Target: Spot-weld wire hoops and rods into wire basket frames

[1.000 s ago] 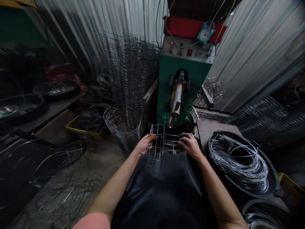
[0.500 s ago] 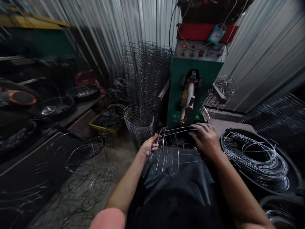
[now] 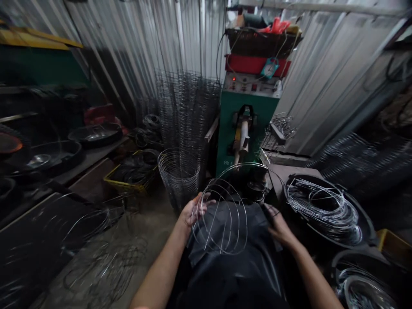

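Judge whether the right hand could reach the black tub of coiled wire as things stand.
Probably yes: the right hand looks empty and sits close beside the black tub, with nothing visible between them.

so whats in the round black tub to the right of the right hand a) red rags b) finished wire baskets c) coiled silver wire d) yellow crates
c, the black tub beside the right hand is heaped with loops of coiled silver wire
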A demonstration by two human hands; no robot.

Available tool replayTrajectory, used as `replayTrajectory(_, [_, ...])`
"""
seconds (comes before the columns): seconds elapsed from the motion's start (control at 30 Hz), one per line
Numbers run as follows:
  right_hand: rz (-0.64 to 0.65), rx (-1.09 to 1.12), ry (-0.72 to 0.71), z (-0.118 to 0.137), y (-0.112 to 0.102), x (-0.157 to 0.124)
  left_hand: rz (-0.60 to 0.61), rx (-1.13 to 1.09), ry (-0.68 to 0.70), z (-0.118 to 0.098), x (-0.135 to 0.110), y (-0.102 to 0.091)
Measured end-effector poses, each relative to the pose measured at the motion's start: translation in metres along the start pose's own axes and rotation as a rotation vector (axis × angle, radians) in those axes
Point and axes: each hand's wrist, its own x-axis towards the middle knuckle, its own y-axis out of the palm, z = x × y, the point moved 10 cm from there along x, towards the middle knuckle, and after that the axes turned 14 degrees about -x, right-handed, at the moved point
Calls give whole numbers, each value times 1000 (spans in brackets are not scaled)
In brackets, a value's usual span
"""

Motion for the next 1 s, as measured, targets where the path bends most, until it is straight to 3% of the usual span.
replayTrajectory(0.1, [104, -77, -115, 31, 34, -10, 22, -12, -142, 26, 11, -5])
replayTrajectory(0.23, [177, -88, -198, 51, 42, -17, -23, -19, -262, 52, 27, -23])
replayTrajectory(0.37, [188, 51, -236, 62, 30, -28, 24, -15, -326, 61, 36, -32])
replayTrajectory(0.53, [-42, 277, -244, 86, -7, -28, 110, -43, -358, 60, 42, -29])
replayTrajectory(0.6, [-100, 367, -170, 86, -12, -19, 108, -79, -321, 57, 44, -26])
replayTrajectory(0.7, [-156, 423, 74, 71, -9, 1, 37, -77, -234, 54, 44, -22])
replayTrajectory(0.8, [-199, 444, 277, 57, -5, 24, -148, 52, 14, 41, 37, -26])
replayTrajectory(0.9, [-206, 497, 365, 56, -2, 43, -257, 181, 325, 18, 18, -20])
replayTrajectory(1.0, [-236, 536, 403, 61, -6, 56, -240, 201, 398, 9, 3, -10])
